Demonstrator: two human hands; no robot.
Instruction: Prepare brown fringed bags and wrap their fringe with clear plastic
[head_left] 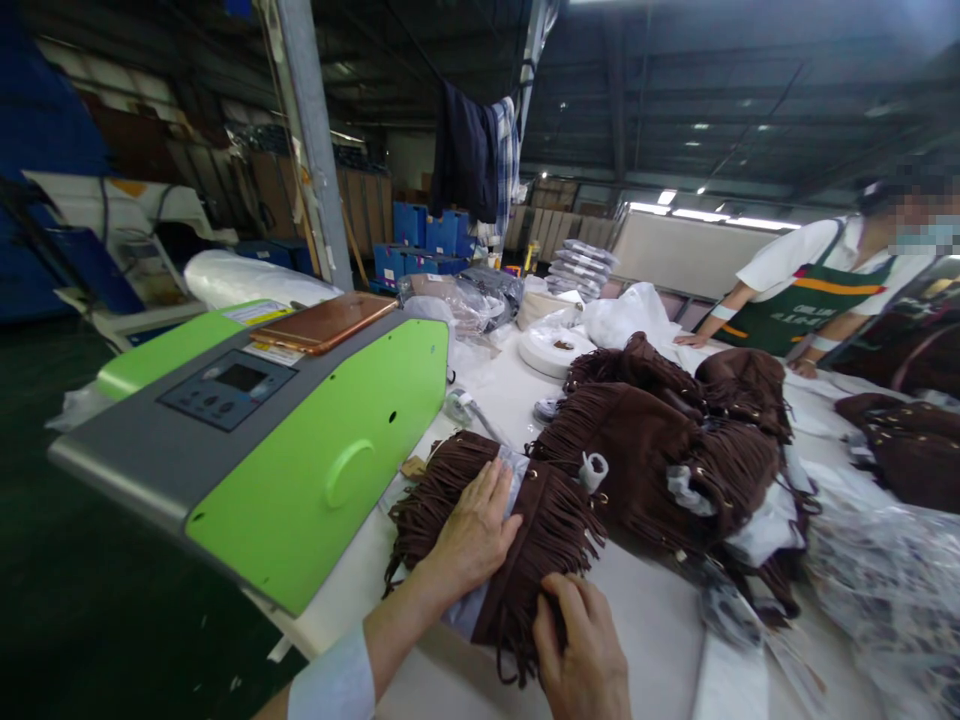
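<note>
A brown suede fringed bag point(547, 520) lies on the white table point(652, 620) right in front of me. My left hand point(472, 535) rests flat on it, fingers stretched out over a pale paper or plastic stuffing piece point(516, 470) at the bag's top. My right hand point(581, 650) is curled at the bag's near edge, pinching the brown fringe between fingers and thumb.
A green and grey machine point(300, 470) with a control panel stands at my left, close to the bag. A pile of more brown fringed bags point(675, 440) lies to the right. A tape roll point(555, 350), plastic wrapping point(885, 570) and a person in a green apron point(810, 290) are beyond.
</note>
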